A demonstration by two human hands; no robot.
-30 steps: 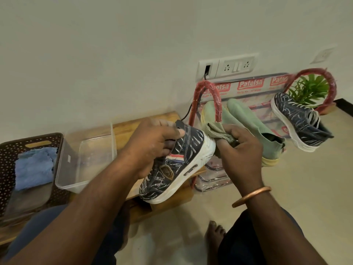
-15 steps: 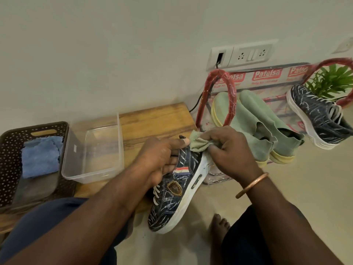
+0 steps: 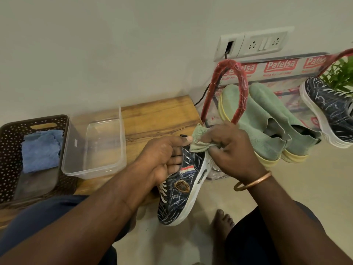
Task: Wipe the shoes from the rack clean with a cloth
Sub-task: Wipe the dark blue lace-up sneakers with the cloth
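The left hand (image 3: 162,159) has its grip wrapped round the heel end of the dark patterned sneaker (image 3: 181,190), fingers curled against the upper and the thumb lying over the collar. The right hand (image 3: 233,150) has its grip closed on a bunched green cloth (image 3: 198,142), pinching it between thumb and curled fingers and pressing it onto the top of the sneaker's heel, where the white sole begins. A copper bangle (image 3: 254,181) sits on that wrist.

The sneaker is held in the air, heel up and toe pointing down toward the person, its white sole facing right and its laces to the left. Below its toe is the beige floor (image 3: 286,188), with a bare foot (image 3: 223,220) just to the right of the toe.

Behind and left of the sneaker runs a wooden surface (image 3: 156,115). On it, to the sneaker's left, stands a clear plastic container (image 3: 95,142), and further left, touching it, a dark perforated basket (image 3: 11,142) with a blue cloth (image 3: 41,150) inside.

Right of the sneaker and behind the right hand is the shoe rack (image 3: 242,77) with its red-wrapped frame, against the wall. A pair of green slip-on shoes (image 3: 267,127) leans on it, toes up. Further right a second dark sneaker (image 3: 328,111) of the same pattern rests on the rack, and a green plant (image 3: 342,73) shows behind it. Above the rack a white socket panel (image 3: 254,44) is set in the wall.
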